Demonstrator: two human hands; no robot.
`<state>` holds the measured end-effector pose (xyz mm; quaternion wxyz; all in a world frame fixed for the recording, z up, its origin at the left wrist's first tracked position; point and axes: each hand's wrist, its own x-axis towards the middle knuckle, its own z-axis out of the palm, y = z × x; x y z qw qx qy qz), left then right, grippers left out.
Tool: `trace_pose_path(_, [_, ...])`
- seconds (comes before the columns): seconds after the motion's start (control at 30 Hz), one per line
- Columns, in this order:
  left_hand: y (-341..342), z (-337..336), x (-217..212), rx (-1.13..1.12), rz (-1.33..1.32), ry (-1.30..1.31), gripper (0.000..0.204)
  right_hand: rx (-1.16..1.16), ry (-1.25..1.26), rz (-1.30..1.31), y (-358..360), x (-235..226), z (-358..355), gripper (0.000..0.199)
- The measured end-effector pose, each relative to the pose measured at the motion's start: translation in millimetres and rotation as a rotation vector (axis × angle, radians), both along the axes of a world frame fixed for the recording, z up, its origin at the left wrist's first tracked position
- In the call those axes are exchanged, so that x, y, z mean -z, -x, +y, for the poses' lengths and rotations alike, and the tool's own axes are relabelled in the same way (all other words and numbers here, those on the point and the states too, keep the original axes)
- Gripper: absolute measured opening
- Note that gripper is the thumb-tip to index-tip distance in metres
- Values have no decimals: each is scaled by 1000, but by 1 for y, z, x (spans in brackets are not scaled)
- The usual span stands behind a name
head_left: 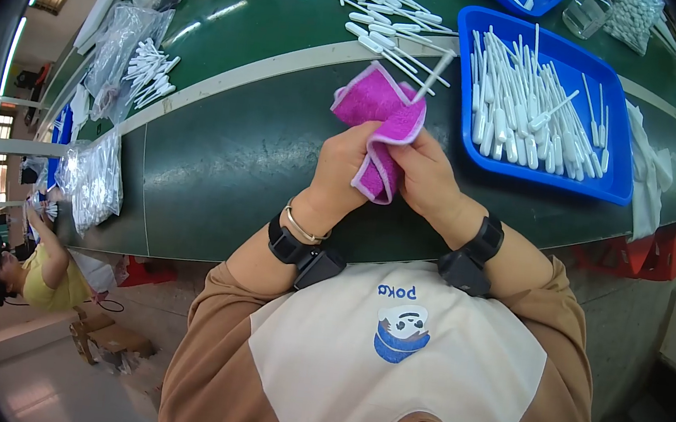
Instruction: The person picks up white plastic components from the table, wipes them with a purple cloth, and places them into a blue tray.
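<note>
Over the near part of the dark green bench, my left hand [341,166] and my right hand [436,181] meet around a magenta cloth [398,126] with a pale border. My left fingers are closed on its left side, while my right thumb and fingers pinch its right side. From the cloth's upper right sticks out the white stem of a pipette [434,76], tilted up and to the right. The rest of that pipette is hidden in the cloth. Beyond it, several loose white plastic pipettes [386,26] lie in a pile.
A blue tray [624,173] full of white pipettes stands right of my hands. Another blue tray [537,4] and a clear jar [585,14] are behind it. Clear plastic bags [95,183] and more pipettes [151,73] lie at left. A co-worker [48,270] works at far left.
</note>
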<state>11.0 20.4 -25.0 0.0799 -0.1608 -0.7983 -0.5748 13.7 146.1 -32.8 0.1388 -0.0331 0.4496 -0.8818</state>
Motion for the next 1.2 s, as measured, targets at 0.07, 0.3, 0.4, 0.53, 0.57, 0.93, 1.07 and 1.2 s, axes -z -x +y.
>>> trace_pose_path(0.07, [-2, 2, -5, 11, 319, 284, 12, 29, -71, 60, 3, 5, -1, 24])
trace_pose_path(0.3, [-8, 8, -11, 79, -10, 236, 14, 302, 219, -1, 26, -22, 26, 22])
trace_pose_path(0.4, [-10, 5, -2, 168, -366, -138, 16, 280, 66, 140, 20, -23, 31, 21])
trace_pose_path(0.53, [-7, 12, -11, 133, -820, -884, 16, 82, -406, 387, 2, -15, 22, 20])
trace_pose_path(0.57, [-5, 19, -24, 4, -917, -979, 15, 35, -270, 324, 0, -12, 17, 20])
trace_pose_path(0.93, [2, 2, -7, 428, -819, -545, 21, 368, 323, 96, 28, -22, 41, 23])
trace_pose_path(1.07, [6, -6, -11, 401, -798, -461, 24, 423, 218, 69, 30, -22, 42, 25])
trace_pose_path(1.2, [11, -18, -7, 447, -824, -615, 26, 488, 353, 70, 37, -30, 60, 26])
